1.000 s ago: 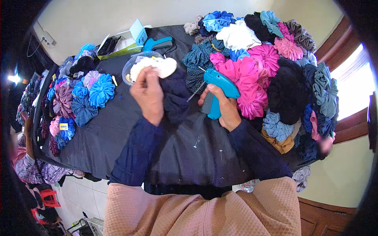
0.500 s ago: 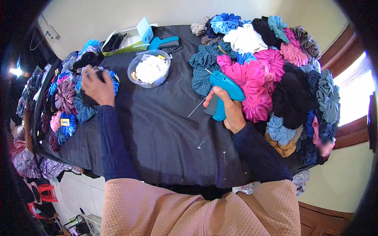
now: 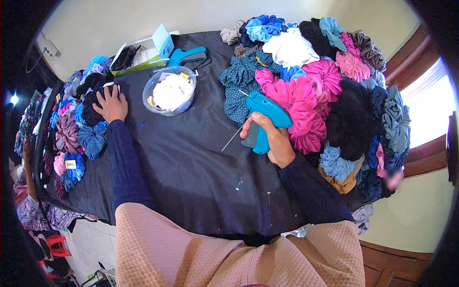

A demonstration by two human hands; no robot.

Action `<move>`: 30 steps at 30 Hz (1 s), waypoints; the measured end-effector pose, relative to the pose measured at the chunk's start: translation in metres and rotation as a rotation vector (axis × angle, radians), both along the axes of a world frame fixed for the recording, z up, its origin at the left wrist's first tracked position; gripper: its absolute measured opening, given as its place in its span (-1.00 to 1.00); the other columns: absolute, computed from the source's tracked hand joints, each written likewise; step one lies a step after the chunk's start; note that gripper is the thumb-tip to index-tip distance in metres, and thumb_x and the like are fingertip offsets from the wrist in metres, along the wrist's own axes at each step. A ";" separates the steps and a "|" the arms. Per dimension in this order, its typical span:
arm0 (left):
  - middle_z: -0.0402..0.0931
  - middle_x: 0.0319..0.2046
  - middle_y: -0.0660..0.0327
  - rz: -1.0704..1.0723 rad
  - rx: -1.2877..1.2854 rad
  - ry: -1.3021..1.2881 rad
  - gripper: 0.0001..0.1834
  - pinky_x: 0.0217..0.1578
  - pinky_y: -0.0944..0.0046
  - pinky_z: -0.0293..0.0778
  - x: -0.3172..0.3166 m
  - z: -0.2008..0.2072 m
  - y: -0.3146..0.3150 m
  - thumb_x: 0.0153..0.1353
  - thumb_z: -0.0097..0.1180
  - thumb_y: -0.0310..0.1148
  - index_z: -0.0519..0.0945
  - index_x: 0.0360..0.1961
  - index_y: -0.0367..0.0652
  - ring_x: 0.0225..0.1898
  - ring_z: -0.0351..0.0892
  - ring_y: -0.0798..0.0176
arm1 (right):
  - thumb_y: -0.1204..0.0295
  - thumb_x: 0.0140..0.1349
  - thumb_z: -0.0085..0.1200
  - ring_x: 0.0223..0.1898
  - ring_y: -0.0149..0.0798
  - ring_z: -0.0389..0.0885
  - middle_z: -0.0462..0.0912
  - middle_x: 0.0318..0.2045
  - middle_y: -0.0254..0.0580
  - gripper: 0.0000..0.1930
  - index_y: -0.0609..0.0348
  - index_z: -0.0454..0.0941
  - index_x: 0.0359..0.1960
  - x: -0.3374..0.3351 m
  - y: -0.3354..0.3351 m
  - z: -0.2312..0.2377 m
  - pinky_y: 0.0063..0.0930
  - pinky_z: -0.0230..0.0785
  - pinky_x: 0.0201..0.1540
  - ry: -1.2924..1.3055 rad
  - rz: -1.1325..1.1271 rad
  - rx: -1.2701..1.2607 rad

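Observation:
My right hand [image 3: 272, 136] grips a teal tagging gun [image 3: 271, 109], its thin needle pointing up and left. A dark thin rod [image 3: 231, 140] sticks out near the gun's grip. My left hand [image 3: 113, 105], fingers spread, rests on a black scrunchie [image 3: 92, 109] at the edge of the left pile. Beneath that lies a dotted teal scrunchie [image 3: 92, 140]. A blue scrunchie with a yellow and white tag [image 3: 71, 164] sits nearer me in the same pile. Beside my right hand rise bright pink scrunchies [image 3: 306, 115] from a large mixed heap.
A clear round tub [image 3: 184, 106] of white labels stands at the back, near an open box [image 3: 138, 55] and a second tagging gun [image 3: 184, 56]. Loose plastic fasteners [image 3: 239, 183] lie on the black cloth [image 3: 191, 162]. Another person's arm [image 3: 28, 167] shows at far left.
My left hand has settled onto the left pile, the black scrunchie now lying beneath its spread fingers. My right hand still holds the tagging gun. The whole view has shifted slightly.

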State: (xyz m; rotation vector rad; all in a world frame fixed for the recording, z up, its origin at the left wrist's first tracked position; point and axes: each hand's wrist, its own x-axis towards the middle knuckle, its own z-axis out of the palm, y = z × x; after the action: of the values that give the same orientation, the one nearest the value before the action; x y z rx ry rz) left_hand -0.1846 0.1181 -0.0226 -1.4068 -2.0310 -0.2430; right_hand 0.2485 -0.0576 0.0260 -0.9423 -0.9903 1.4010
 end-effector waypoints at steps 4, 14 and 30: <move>0.29 0.31 0.27 -0.073 0.059 -0.056 -0.45 0.30 -0.37 -0.13 0.005 0.000 -0.004 0.13 0.16 -0.03 0.51 0.20 0.25 0.40 0.06 -0.04 | 0.25 0.32 0.04 -0.40 -0.27 0.64 0.59 -0.43 -0.15 -0.73 0.24 0.47 -0.18 0.002 0.001 -0.002 -0.40 0.51 -0.31 -0.014 0.006 -0.004; 0.63 -0.12 0.43 -0.504 0.677 -0.093 -0.80 0.15 0.02 0.15 0.007 0.008 -0.012 0.05 0.28 -0.23 0.74 -0.27 0.07 0.10 0.44 0.15 | 0.19 0.29 0.01 -0.22 -0.17 0.64 0.62 -0.29 -0.03 -0.63 0.32 0.47 -0.14 0.005 0.001 -0.001 -0.30 0.49 -0.10 0.049 0.139 -0.012; 0.57 -0.20 0.13 -1.605 -0.310 -0.582 -0.81 -0.17 0.14 0.49 0.240 0.030 -0.127 -0.05 0.17 -0.50 0.65 -0.33 -0.18 -0.16 0.55 0.08 | 0.17 0.29 0.04 -0.30 -0.23 0.64 0.63 -0.36 -0.08 -0.65 0.27 0.49 -0.17 0.016 0.011 -0.006 -0.35 0.50 -0.17 0.056 -0.071 0.074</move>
State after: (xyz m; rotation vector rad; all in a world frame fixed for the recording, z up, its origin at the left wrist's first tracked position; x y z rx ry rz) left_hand 0.0556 -0.0092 0.0077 -3.1279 -0.7464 -1.0953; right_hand 0.2648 -0.0463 0.0197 -0.8709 -0.9518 1.3159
